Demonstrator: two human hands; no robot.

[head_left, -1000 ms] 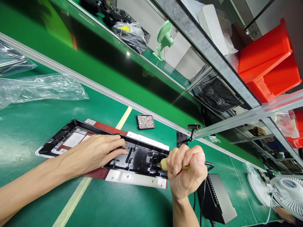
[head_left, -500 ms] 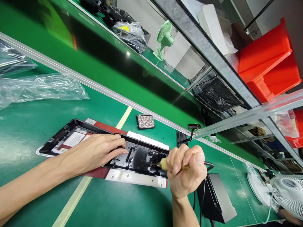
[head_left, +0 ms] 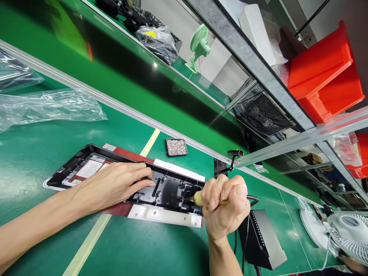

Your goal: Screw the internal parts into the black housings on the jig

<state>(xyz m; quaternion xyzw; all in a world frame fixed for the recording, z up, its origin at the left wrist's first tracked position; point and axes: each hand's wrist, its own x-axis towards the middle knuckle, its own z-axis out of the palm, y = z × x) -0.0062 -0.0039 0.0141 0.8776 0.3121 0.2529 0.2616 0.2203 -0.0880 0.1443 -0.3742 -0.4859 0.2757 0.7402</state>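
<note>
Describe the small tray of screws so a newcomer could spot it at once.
On the green bench, look past the black housing that the left hand presses. The tray lies beyond it, by the yellow line: small, black-rimmed, full of silvery specks.

the housing [head_left: 169,189] lies on the bench [head_left: 43,153]; screw tray [head_left: 176,147] at its twelve o'clock, power box [head_left: 263,239] at four, plastic bag [head_left: 48,107] at ten.

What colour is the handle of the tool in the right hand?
Yellowish tan, seen in the head view: the tool handle pokes out of the right hand.
</note>
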